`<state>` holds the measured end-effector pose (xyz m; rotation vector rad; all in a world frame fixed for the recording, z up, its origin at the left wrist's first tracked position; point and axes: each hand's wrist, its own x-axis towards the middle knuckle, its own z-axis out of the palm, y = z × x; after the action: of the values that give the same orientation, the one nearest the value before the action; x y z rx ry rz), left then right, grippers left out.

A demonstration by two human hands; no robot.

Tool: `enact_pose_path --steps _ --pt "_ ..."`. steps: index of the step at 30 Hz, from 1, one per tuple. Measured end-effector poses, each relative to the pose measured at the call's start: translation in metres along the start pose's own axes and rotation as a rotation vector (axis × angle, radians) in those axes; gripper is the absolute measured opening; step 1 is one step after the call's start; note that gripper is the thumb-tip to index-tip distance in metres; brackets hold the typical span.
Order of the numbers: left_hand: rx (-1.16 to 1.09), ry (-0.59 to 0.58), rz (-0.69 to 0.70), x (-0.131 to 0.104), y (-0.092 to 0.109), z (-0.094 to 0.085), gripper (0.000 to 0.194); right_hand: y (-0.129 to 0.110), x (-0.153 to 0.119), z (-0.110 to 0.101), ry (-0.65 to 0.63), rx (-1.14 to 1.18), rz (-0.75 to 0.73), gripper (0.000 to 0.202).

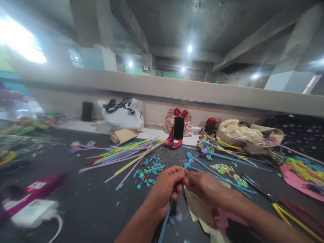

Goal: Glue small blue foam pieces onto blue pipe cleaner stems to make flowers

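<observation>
My left hand (167,182) is closed around a blue chenille stem (164,224), whose long tail hangs down below the fingers. My right hand (206,185) meets it, its fingertips pinched at the same spot. Just above the fingertips a looped blue chenille head (188,162) sticks up; my fingers hide where it joins the stem. Beyond my right hand lie long blue stems (222,177). To the left of my hands are scattered blue and green cut pieces (149,172). Under my right forearm is a beige cloth (199,206).
Coloured stems (129,153) fan out at left centre. Finished-looking flower stems (207,145) and pale cut bits (222,168) lie right. Scissors (260,189) with yellow handles are at far right. A phone (178,128) stands at the back; a purple power strip (37,189) lies left.
</observation>
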<state>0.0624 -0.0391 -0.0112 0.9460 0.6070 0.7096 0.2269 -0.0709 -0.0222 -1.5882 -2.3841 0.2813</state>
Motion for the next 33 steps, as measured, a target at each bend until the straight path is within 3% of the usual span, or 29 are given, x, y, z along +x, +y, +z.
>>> enact_pose_path --steps 4,8,10,15,21,26,33 --pt "0.007 0.014 0.012 0.000 -0.002 0.002 0.016 -0.004 -0.012 -0.019 0.024 0.198 0.053 0.017" --pt "0.013 0.001 -0.003 0.001 -0.009 0.007 0.020 -0.012 -0.021 -0.025 0.015 0.855 0.127 0.016" --pt "0.005 -0.015 -0.013 0.002 -0.013 0.008 0.020 -0.015 -0.022 -0.023 0.041 1.013 0.104 0.018" --pt "-0.012 -0.025 -0.010 0.004 -0.019 0.008 0.019 -0.017 -0.020 -0.018 0.131 0.908 0.095 0.017" --pt "0.014 -0.034 -0.062 0.006 -0.022 0.007 0.017 -0.015 -0.022 -0.019 0.109 0.849 0.159 0.016" --pt "-0.027 -0.037 -0.142 0.007 -0.021 0.005 0.025 -0.011 -0.023 -0.015 0.300 0.822 0.237 0.013" --pt "-0.031 -0.071 -0.150 0.006 -0.021 0.004 0.026 -0.014 -0.023 -0.008 0.416 0.549 0.088 0.004"
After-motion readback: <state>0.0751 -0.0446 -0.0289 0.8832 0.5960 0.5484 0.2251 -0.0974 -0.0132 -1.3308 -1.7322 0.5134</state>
